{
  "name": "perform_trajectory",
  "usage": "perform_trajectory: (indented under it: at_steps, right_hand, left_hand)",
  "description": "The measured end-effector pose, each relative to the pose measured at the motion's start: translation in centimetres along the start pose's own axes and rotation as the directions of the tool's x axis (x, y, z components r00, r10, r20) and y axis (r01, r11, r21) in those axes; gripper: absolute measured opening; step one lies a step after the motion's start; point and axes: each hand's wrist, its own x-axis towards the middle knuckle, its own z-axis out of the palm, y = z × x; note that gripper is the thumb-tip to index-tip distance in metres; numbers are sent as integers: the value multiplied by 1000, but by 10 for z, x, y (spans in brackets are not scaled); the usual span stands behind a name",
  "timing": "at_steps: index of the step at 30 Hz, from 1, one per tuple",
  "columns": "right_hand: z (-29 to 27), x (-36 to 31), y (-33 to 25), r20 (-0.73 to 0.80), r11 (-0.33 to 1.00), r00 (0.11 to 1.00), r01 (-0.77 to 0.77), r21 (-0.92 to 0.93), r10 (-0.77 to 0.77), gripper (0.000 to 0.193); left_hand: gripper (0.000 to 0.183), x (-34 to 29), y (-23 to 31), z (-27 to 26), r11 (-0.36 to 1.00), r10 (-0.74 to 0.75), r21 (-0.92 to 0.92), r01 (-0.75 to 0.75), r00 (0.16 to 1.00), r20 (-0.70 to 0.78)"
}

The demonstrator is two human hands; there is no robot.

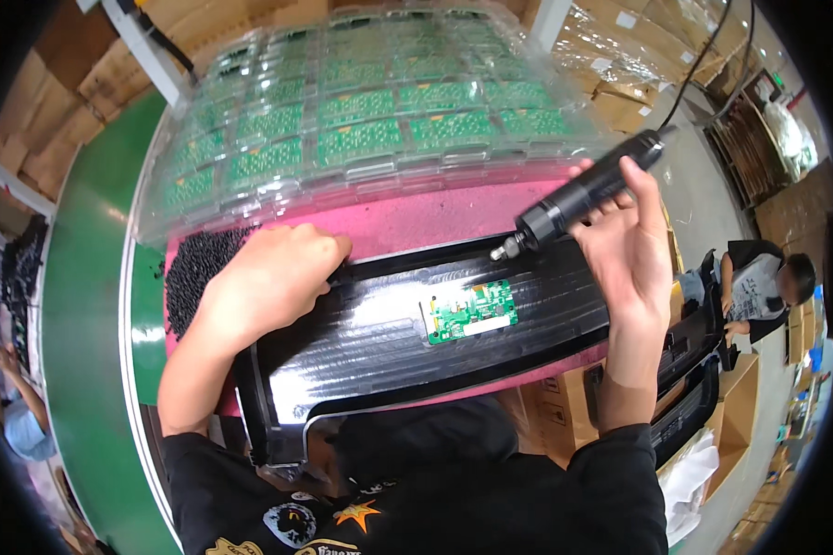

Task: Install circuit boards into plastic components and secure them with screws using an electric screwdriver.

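Observation:
A glossy black plastic panel (361, 356) with raised edges lies in front of me on a pink work surface. On its middle rests a small green circuit board (472, 313). My right hand (627, 250) is closed around a black electric screwdriver (588, 190), whose tip points down and left above the panel's far edge. At the panel's far left corner my left hand (278, 273) is closed, knuckles up. Its fingertips are mostly hidden, so what it pinches cannot be seen. Beside that hand lies a heap of small black screws (199, 268).
Stacked clear plastic trays (342, 171) of green circuit boards stand behind the panel. The pink surface (426, 217) shows between them. More black panels (685, 398) and a cardboard box (736, 416) are at my right. One person (759, 287) works at far right, another (28, 421) at far left.

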Motion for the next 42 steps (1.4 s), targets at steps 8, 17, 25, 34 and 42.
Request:
perform_trajectory:
  at_steps: [8,17,25,34,42]
  right_hand:
    - [-28,-58,-37,238,955,952,238,-179,-193,46]
    - [-265,8,-124,87,118,480,380,-917,-873,28]
    - [-498,-9,-65,-720,-60,431,-875,-480,-543,90]
    - [-592,-33,-69,-293,-134,658,-518,-845,-694,38]
    - [-389,-85,-67,-23,63,741,27,-998,-671,39]
  left_hand:
    - [17,-3,-4,-12,990,102,-99,-96,993,52]
    - [28,-118,-4,-12,928,-77,-333,-170,785,-614]
    - [41,-237,-71,74,517,-843,-851,-97,-232,-486]
    - [33,-298,-118,81,-191,-847,-659,-727,461,-263]
    - [27,-365,-259,170,-207,-967,-620,-757,254,14]
